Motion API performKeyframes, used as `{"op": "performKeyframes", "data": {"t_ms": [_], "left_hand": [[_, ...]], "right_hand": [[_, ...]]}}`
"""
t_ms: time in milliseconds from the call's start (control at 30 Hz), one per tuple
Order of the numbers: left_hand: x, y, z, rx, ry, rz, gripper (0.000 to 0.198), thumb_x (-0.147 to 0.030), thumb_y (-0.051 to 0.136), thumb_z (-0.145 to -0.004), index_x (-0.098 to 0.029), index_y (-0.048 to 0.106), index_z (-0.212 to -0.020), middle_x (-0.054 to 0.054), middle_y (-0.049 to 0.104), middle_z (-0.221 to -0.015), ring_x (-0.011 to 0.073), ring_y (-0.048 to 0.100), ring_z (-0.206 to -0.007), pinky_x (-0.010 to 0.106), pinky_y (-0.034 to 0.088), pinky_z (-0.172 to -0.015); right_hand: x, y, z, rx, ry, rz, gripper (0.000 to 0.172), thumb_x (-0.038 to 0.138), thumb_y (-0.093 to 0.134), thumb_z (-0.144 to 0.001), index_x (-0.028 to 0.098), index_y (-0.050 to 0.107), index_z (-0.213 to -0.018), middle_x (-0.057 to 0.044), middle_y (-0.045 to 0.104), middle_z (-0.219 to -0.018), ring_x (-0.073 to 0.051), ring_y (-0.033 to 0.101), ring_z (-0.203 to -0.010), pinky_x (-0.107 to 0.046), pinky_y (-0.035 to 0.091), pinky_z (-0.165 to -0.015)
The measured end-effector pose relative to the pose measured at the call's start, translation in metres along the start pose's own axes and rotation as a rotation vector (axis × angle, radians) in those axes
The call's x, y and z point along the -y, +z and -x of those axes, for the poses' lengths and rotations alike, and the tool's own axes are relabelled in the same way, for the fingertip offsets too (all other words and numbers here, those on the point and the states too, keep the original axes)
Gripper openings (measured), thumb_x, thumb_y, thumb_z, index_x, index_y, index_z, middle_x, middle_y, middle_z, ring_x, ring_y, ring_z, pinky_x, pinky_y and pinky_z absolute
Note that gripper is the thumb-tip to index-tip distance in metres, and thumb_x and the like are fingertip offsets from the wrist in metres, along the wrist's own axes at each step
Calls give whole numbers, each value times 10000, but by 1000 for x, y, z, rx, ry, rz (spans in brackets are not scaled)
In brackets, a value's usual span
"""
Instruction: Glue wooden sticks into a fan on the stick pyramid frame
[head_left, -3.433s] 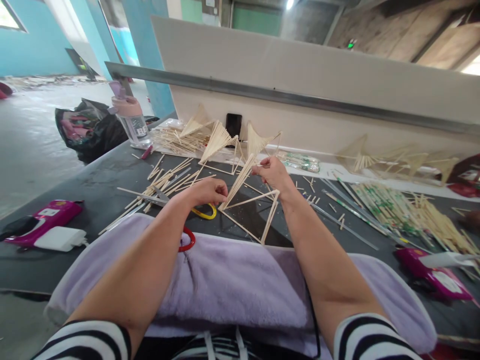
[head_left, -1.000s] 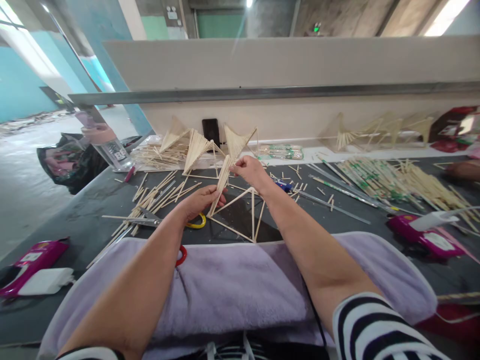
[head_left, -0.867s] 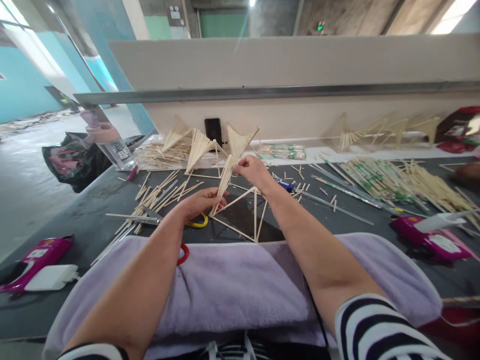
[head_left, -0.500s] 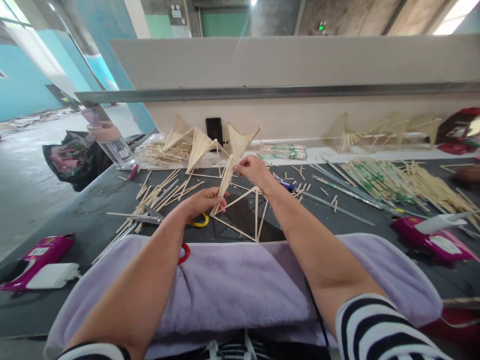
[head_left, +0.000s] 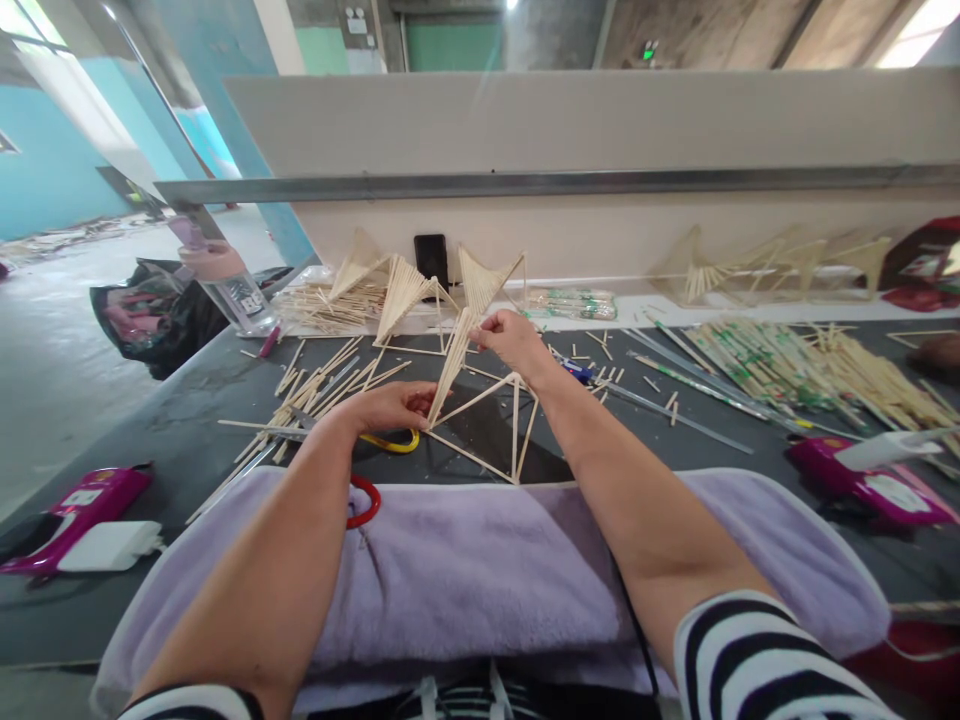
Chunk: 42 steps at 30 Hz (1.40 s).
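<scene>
Both hands grip one stick frame (head_left: 480,420) over the bench (head_left: 187,400) — the left hand (head_left: 390,405) pinching its lower corner, the right hand (head_left: 514,340) pinching the fanned sticks' top, just beyond — yellow-handled scissors (head_left: 390,442) under the left.

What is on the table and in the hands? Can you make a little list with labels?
Left hand: left hand pinches the lower corner of the pale wooden stick frame with a fanned sail
Right hand: right hand grips the top of the frame
Under the arms: lilac fluffy towel
Beside left hand: yellow ring, red ring
Left edge: pink glue gun
Far back: finished stick fans, clear water bottle with a pink cap
Right side: heap of loose wooden sticks
</scene>
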<state>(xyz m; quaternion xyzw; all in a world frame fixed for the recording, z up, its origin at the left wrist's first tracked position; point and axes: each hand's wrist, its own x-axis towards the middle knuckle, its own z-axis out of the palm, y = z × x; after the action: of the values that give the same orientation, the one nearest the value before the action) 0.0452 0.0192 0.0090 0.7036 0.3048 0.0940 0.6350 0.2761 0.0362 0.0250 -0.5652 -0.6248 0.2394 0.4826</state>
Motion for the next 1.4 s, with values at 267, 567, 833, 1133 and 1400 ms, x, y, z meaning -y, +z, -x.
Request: {"op": "performKeyframes", "data": {"t_ms": [267, 567, 833, 1133, 1400], "left_hand": [[7, -2, -2, 9, 13, -31, 607, -80, 671, -577, -214, 560, -1158, 28, 652, -1013, 189, 589, -943, 281, 447, -790], [5, 0, -1, -15, -3, -91, 619, -71, 648, -579, -192, 546, -1177, 21, 655, -946, 148, 592, -861, 263, 449, -758], [11, -4, -4, -36, 22, -158, 600, -86, 647, -592, -200, 557, -1174, 7, 652, -909, 153, 591, -839, 249, 447, -729], [-3, 1, 1, -36, 48, -54, 532, -207, 709, -627, -215, 585, -1145, 74, 643, -1055, 207, 592, -972, 309, 450, -830], [-24, 6, -30, -588, 205, -89, 471, -425, 637, -713, -145, 520, -1073, 72, 624, -943, 188, 599, -862, 325, 473, -759]], "right_hand": [[2, 0, 1, 5, 2, -30, 247, 365, 684, -678, 170, 533, -692, -3, 625, -574, -132, 586, -563, -267, 425, -598], [-1, 1, -1, 4, 7, -23, 257, 377, 686, -673, 168, 539, -704, 0, 625, -568, -130, 581, -555, -271, 431, -599], [-1, 1, -1, 4, -5, -22, 253, 376, 684, -669, 176, 530, -686, 4, 618, -558, -134, 584, -555, -265, 419, -586], [1, 1, 0, -6, 2, 38, 234, 378, 664, -676, 177, 552, -714, 10, 632, -588, -129, 574, -581, -251, 393, -580], [4, -1, 1, -11, -25, 69, 255, 425, 647, -685, 182, 571, -692, 15, 625, -617, -121, 549, -610, -240, 368, -580]]}}
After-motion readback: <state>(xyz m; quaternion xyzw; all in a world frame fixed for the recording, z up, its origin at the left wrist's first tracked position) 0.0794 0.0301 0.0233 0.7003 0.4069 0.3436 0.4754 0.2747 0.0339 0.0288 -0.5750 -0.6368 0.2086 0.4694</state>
